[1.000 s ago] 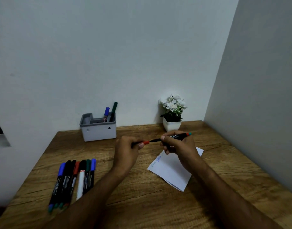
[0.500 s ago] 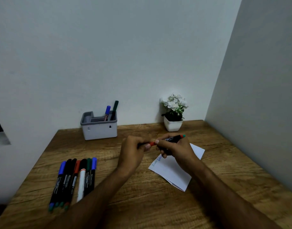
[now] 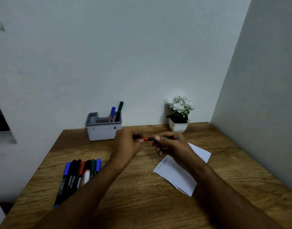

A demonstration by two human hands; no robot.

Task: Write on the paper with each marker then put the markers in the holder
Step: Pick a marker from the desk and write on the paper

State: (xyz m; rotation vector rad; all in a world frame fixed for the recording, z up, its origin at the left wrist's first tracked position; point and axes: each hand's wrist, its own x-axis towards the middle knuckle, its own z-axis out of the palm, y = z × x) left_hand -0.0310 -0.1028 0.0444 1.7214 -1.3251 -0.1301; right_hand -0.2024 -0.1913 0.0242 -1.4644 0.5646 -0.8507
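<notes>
I hold a black marker (image 3: 151, 138) with red ends level above the wooden table (image 3: 142, 204). My left hand (image 3: 127, 146) pinches its red-tipped cap end, and my right hand (image 3: 171, 146) grips the barrel. The cap end sits close against the barrel; whether it is fully seated I cannot tell. Under my right wrist lies the white folded paper (image 3: 176, 176), with blue and green scribbles near its left corner. The grey holder (image 3: 102, 133) stands at the back by the wall and contains a blue marker (image 3: 112, 113) and a green marker (image 3: 120, 109).
Several markers (image 3: 76, 176) lie side by side at the front left of the table. A white pot of white flowers (image 3: 179, 116) stands at the back right. Walls close the table at the back and on the right.
My hands have drawn together, so the gap between the cap end and the barrel has closed. The view has shifted slightly.
</notes>
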